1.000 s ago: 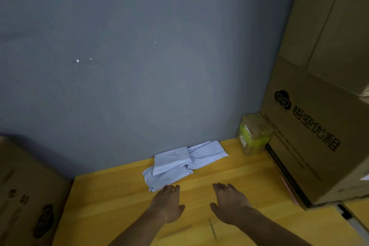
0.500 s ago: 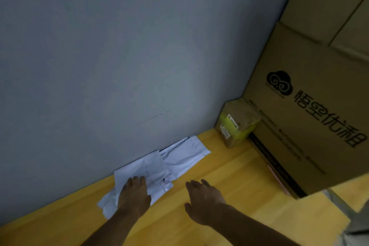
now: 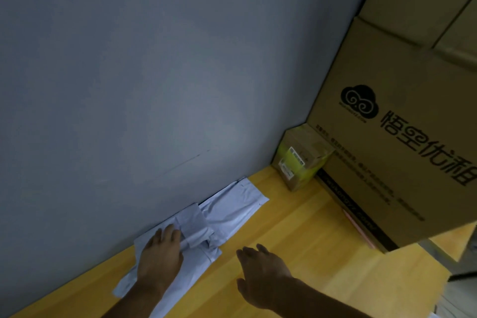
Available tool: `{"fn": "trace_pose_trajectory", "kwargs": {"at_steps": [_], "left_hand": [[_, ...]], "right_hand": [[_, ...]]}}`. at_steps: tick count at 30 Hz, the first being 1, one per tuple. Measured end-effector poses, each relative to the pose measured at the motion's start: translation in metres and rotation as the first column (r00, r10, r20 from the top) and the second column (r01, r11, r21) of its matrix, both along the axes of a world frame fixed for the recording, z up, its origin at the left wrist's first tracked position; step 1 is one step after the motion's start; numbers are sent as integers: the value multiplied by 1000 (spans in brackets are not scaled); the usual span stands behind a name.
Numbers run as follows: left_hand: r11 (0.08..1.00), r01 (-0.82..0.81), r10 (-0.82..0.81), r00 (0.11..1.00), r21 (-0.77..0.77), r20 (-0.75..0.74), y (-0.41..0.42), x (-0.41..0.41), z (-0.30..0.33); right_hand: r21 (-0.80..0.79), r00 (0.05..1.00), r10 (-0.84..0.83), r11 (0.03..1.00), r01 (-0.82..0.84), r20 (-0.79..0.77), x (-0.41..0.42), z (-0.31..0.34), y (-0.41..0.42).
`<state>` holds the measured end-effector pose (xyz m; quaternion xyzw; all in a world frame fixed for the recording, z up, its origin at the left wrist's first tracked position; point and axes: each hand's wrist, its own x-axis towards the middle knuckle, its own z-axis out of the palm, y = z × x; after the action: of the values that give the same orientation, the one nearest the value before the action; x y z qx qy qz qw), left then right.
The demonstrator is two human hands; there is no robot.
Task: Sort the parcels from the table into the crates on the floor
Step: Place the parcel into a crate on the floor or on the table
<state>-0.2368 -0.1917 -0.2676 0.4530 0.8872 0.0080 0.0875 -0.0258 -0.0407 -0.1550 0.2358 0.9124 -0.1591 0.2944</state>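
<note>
Flat on the white mailer bags [image 3: 227, 212] — heaped against the grey wall [image 3: 154, 72] on the yellow table [image 3: 296, 227] — rests the left hand [image 3: 160, 257], fingers straight; the right hand [image 3: 260, 276] hovers nearby, relaxed, holding nothing.

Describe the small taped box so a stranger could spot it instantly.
Find the big printed cardboard carton on the right of the yellow table. The small box sits in the corner between it and the grey wall, the only parcel with yellow-green tape and white labels.

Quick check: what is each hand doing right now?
Left hand: open, fingers flat on the white poly mailers.
Right hand: open, holding nothing.
</note>
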Motion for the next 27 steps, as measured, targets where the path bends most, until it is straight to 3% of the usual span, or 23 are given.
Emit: {"fn": "trace_pose_trajectory", "kwargs": {"at_steps": [7,11,15,17,20,22,24,27], "left_hand": [[997,-37,46,988,63,-146,3,-7,31],[989,-83,109,970,125,-216,5,17,68],[995,-78,71,991,-59,-112,-3,57,129],[990,-132,123,982,-57,-141,-8,83,160],[986,-156,155,988,51,11,-19,123,196],[949,-209,189,976,236,106,-18,153,220],[903,-276,177,937,329,302,-19,186,252],[815,-377,138,864,441,484,-20,225,273]], "right_hand": [[-46,998,-46,998,44,-46,8,21,3],[8,995,-37,999,38,-87,32,32,0],[27,993,3,1000,0,-120,59,56,0],[33,988,9,999,-4,-154,75,73,-3],[17,978,7,1000,-3,-206,104,104,-5],[7,973,0,1000,2,-233,127,127,-3],[-9,963,-28,1000,27,-268,149,146,0],[-14,939,-81,997,81,-335,182,166,2]]}}
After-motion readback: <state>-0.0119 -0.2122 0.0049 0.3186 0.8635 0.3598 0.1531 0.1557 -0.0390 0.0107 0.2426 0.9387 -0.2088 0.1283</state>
